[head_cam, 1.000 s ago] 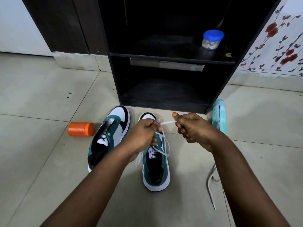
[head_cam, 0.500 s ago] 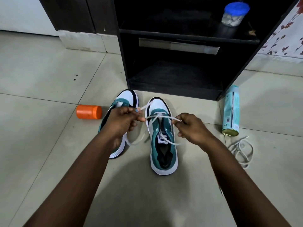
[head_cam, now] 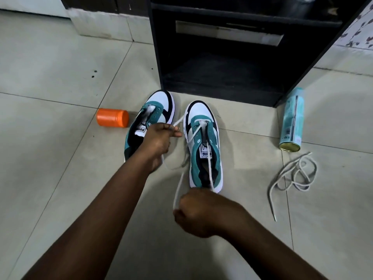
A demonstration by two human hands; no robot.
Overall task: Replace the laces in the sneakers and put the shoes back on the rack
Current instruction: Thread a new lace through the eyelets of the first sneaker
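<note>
Head view. The left hand, at centre frame, has its grip pinched on one end of the white lace; the tip pokes out past the thumb and fingertips. The right hand, lower centre, is curled into a fist round the other run of the same lace, which loops up from the fist toward the shoe.

The floor is pale tile with dark grout lines. A black rack stands at upper centre, its lower shelf open and dark. A patterned wall shows at the upper right edge.

The right shoe, teal, white and black, sits on the floor at centre, toe toward the rack, between the two hands; the lace passes through its front eyelets. The left shoe lies just beside it to the left, partly hidden by the left hand. An orange jar lies on its side left of the shoes. A teal can lies right of them, and a loose lace is coiled on the floor below the can, well apart from both hands.
</note>
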